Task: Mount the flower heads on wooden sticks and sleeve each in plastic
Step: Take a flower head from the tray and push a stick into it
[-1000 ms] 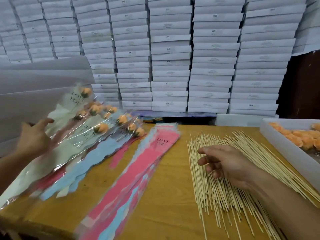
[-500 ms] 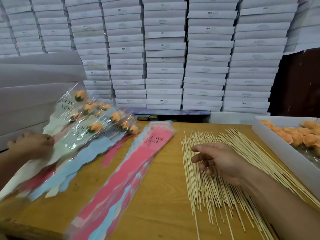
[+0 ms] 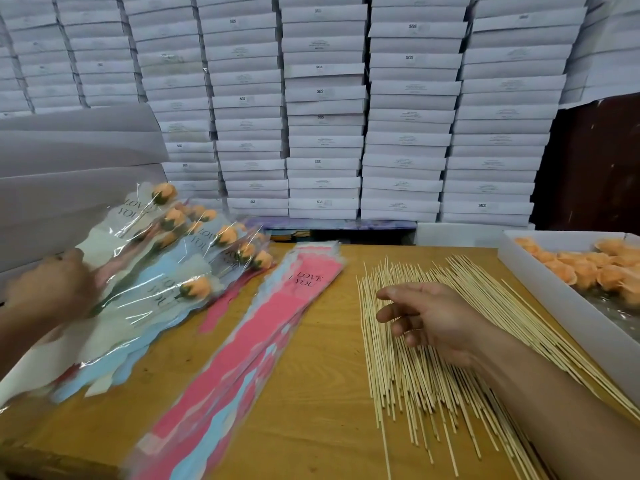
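Far left: left hand (image 3: 52,289), motion-blurred, resting against the near edge of a fanned pile of finished sleeved flowers (image 3: 166,271); fingers curled toward the plastic, but blur prevents telling whether grasping or only touching. Pile spread over the bench (image 3: 311,410) left corner, orange heads pointing away toward the back, green stems visible through clear film printed "LOVE YOU", cream, blue and pink backing overlapping. Behind the pile, leaning large grey sheets (image 3: 69,150). Next, right of the pile and partly overlapped by it: stack of empty plastic sleeves (image 3: 249,358), pink and blue, lying diagonally from the near bench edge to the back, "LOVE YOU" print at the far end. Bare strip of bench between sleeves and sticks. Centre-right: loose heap of wooden sticks (image 3: 398,382), mostly parallel, fanning toward the back right. Right hand (image 3: 433,317) resting on top of the heap, fingers (image 3: 391,311) loosely bent and slightly spread, released, nothing pinched; forearm covering the near right part of the heap. Far right: white tray (image 3: 554,299), wall touching outermost sticks, holding loose orange flower heads (image 3: 588,268) on crumpled clear film. Across the whole back: wall of stacked white boxes (image 3: 325,116), closing off the bench's far side.
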